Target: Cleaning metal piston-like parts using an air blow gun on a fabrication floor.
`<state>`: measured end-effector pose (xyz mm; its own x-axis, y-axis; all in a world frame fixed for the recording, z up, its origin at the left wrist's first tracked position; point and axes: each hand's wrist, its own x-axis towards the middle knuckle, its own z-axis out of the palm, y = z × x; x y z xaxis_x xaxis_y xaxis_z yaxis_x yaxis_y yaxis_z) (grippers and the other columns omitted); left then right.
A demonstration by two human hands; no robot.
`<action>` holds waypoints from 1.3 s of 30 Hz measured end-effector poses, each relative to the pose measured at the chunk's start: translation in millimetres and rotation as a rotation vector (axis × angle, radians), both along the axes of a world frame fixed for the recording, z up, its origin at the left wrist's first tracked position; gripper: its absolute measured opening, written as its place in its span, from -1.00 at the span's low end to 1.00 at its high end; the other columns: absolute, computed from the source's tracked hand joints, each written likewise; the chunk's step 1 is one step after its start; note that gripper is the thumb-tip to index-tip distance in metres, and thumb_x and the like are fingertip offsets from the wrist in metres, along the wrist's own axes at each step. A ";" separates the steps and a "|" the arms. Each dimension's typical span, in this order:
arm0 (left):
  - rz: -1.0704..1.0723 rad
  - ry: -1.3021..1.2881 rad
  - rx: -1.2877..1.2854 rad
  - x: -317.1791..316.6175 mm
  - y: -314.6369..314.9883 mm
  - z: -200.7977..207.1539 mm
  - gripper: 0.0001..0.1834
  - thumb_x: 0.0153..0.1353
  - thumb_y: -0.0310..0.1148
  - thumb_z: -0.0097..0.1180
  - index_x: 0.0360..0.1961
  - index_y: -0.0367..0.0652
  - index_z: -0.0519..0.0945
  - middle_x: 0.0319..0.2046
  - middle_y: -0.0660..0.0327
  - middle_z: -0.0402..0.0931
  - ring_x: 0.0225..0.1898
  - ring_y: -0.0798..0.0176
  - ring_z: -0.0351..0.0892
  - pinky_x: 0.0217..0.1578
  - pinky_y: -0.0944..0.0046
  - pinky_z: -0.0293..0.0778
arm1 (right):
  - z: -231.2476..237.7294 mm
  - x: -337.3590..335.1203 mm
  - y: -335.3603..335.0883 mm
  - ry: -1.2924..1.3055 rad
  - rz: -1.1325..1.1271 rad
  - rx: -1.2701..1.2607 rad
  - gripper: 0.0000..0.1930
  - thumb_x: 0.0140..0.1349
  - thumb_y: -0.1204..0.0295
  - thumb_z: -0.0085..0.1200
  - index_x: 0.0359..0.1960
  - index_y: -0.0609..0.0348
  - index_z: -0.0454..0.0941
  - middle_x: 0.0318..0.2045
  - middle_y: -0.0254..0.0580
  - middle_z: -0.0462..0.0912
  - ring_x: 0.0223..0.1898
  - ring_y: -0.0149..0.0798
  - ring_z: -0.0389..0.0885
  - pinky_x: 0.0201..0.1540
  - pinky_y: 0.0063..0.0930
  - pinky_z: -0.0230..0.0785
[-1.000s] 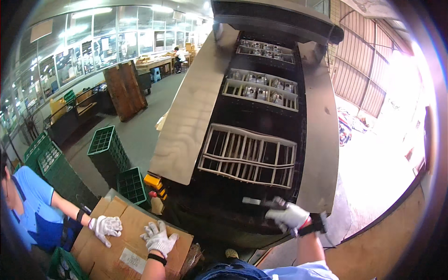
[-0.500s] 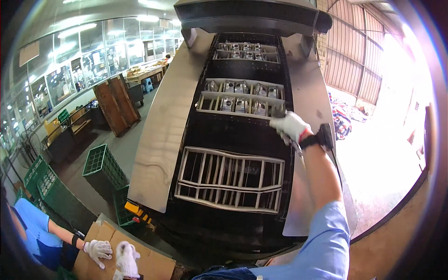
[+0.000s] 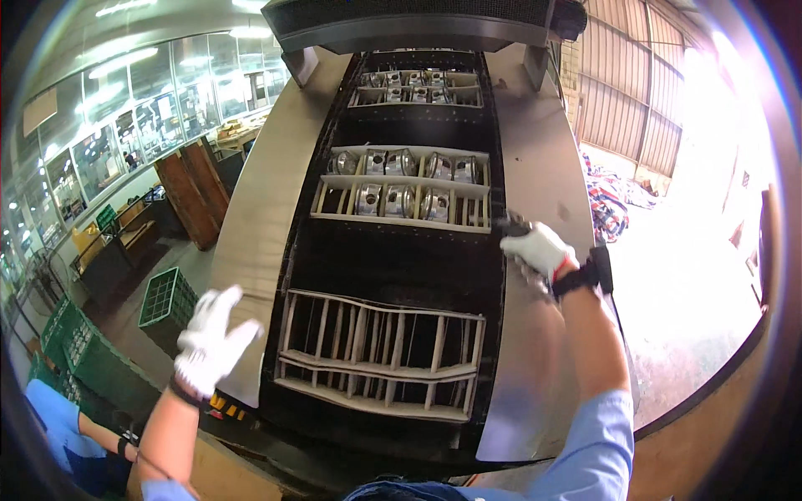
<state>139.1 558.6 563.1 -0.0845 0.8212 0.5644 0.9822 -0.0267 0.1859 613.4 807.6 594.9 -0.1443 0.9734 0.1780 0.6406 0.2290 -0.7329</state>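
My left hand [image 3: 210,341], in a white glove, hangs at the left of the conveyor with fingers spread, holding nothing. Over the right metal side plate [image 3: 535,359] is my right hand [image 3: 539,250], also gloved, with fingers curled. Something grey and metallic shows at its fingertips, too blurred to name. Just left of it, on the black belt [image 3: 393,267], lies a divided frame holding several shiny metal pistons [image 3: 399,200]. Closer to me lies a pale slatted frame [image 3: 380,367] with no pistons in it.
A third frame with pistons [image 3: 418,93] sits farther up the belt, before a dark machine hood [image 3: 409,29]. Green crates [image 3: 167,296] stand on the floor at left. A co-worker's blue sleeve and forearm [image 3: 104,434] show at lower left.
My left hand now shows plainly, raised at the conveyor's left side. My right hand has moved slightly down and right, off the belt's edge. The frames sit lower and farther left in view.
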 end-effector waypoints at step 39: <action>-0.629 -1.777 0.109 109.4 136.6 -66.3 -0.69 0.11 -0.47 -0.01 -0.07 -0.16 0.44 -0.26 0.15 0.57 -0.30 0.22 0.66 -0.24 0.17 0.67 | -67.0 -103.3 -136.4 0.676 0.383 -0.655 -0.80 0.18 0.37 0.27 -0.38 0.22 0.54 -0.72 -0.39 0.42 -0.80 -0.43 0.40 -0.80 -0.51 0.25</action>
